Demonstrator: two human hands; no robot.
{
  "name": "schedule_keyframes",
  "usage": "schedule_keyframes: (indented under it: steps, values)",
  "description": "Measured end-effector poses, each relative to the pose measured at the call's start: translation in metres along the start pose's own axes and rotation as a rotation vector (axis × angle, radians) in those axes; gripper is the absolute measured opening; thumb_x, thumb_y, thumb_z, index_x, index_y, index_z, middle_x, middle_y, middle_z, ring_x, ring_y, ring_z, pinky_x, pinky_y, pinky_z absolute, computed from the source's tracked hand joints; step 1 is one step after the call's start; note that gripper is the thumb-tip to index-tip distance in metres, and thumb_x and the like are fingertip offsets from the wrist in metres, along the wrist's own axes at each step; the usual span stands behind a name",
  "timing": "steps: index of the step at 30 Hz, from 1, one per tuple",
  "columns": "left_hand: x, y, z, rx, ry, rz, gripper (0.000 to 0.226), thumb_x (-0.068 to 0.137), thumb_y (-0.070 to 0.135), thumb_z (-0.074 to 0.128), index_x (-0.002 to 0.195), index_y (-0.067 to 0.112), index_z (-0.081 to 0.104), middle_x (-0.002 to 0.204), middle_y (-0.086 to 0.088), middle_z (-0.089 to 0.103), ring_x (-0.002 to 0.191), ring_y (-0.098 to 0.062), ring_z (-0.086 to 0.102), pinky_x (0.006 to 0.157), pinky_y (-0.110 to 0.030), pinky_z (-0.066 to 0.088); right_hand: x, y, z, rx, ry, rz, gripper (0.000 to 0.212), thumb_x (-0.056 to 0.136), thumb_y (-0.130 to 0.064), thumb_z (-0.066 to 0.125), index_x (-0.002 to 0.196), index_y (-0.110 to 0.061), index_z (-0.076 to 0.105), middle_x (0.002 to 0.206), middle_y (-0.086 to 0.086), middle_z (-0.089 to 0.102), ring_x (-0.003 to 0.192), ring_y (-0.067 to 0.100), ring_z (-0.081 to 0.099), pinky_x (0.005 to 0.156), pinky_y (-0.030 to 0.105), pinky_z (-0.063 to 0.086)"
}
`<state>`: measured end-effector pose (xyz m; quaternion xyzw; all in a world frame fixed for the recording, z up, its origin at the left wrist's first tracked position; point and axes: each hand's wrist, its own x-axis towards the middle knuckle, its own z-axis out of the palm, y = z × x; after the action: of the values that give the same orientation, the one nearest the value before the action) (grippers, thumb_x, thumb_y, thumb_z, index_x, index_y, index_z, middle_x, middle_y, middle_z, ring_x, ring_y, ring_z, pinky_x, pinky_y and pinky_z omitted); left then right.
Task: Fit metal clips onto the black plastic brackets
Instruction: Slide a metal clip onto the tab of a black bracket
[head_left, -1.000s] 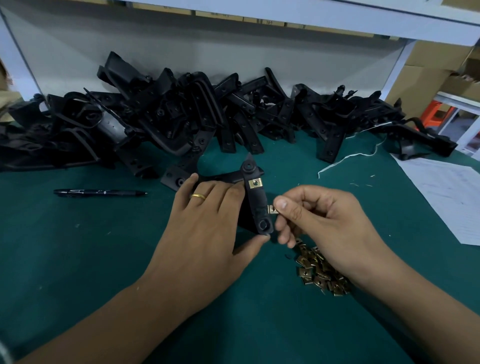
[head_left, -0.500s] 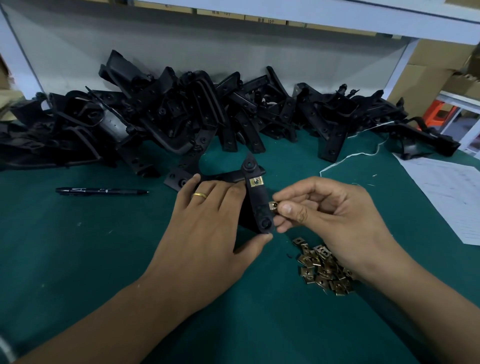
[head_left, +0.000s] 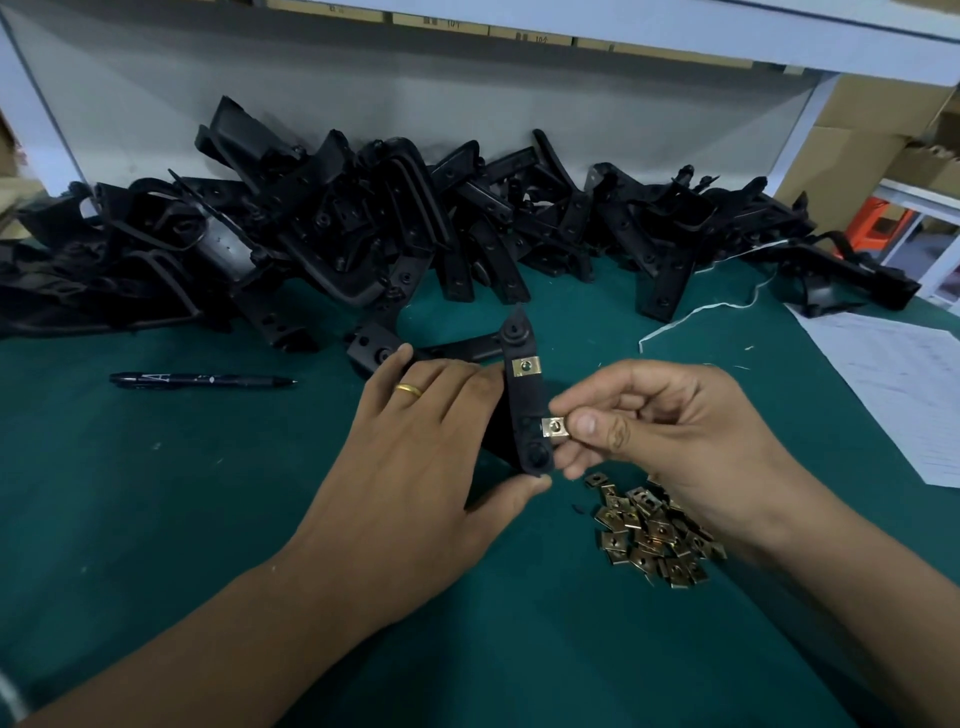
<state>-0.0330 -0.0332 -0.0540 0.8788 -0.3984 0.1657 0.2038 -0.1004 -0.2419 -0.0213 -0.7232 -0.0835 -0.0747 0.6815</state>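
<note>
Head view: the bracket is gripped upright over the table by the left hand. A clip, pinched by the right hand, has been brought against the bracket's edge since a second ago; seating is judged imminent. One fitted clip is seen above.

Black plastic bracket in left hand grip; brass-gold clip already on it above grip. Second brass-gold clip pinched in right hand, touching bracket edge. Gold ring on left finger. Below right-hand grip: heap of brass-gold clips. Table cover dark teal green, plain. Beyond grip: pile of black brackets. Left of grip: black pen, white marking. Right: white paper, faint print; white string. Far right: orange object, tan cardboard boxes.
</note>
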Motion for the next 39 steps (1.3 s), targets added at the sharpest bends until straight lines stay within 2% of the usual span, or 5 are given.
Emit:
schedule_keyframes:
  steps: [23,26,29,34,39]
  values:
    - [-0.002,0.003,-0.005,-0.013,0.014,0.050,0.071,0.093,0.067,0.048,0.141,0.015,0.054,0.133,0.007,0.059,0.132,-0.017,0.049,0.119,-0.053,0.030,0.000,0.014,0.008,0.107,0.002,0.038,0.020,0.083,-0.009,0.080,0.101,-0.004,0.072,0.088,0.015,0.074,0.074,0.023,0.069,0.071,0.029,0.059]
    - [-0.002,0.004,-0.006,-0.032,0.025,0.073,0.072,0.095,0.071,0.045,0.140,0.015,0.053,0.128,0.009,0.058,0.128,-0.016,0.051,0.121,-0.051,0.029,0.000,0.007,0.005,0.191,-0.048,0.071,0.024,0.095,-0.018,0.065,0.111,-0.001,0.071,0.096,0.014,0.074,0.084,0.021,0.069,0.076,0.028,0.059]
    - [-0.002,0.004,-0.004,-0.045,0.005,0.143,0.069,0.095,0.071,0.048,0.141,0.020,0.047,0.127,0.011,0.056,0.127,-0.013,0.051,0.123,-0.049,0.026,0.000,0.003,0.005,0.233,-0.071,0.110,0.028,0.105,-0.022,0.051,0.106,-0.002,0.071,0.090,0.007,0.072,0.077,0.014,0.067,0.071,0.025,0.057]
    - [-0.004,0.004,-0.002,-0.061,-0.059,0.197,0.070,0.095,0.070,0.049,0.142,0.018,0.048,0.132,0.010,0.054,0.131,-0.013,0.049,0.123,-0.048,0.025,0.002,0.002,0.006,0.228,-0.092,0.176,0.018,0.093,-0.028,0.065,0.082,-0.017,0.074,0.085,0.007,0.072,0.074,0.017,0.067,0.072,0.029,0.061]
    - [-0.002,0.005,-0.003,-0.024,-0.042,0.156,0.069,0.093,0.069,0.049,0.141,0.018,0.049,0.130,0.009,0.056,0.129,-0.014,0.050,0.122,-0.048,0.027,0.002,0.003,0.009,0.223,-0.061,0.167,0.030,0.103,-0.027,0.053,0.099,-0.003,0.071,0.087,0.011,0.071,0.074,0.017,0.067,0.069,0.028,0.059]
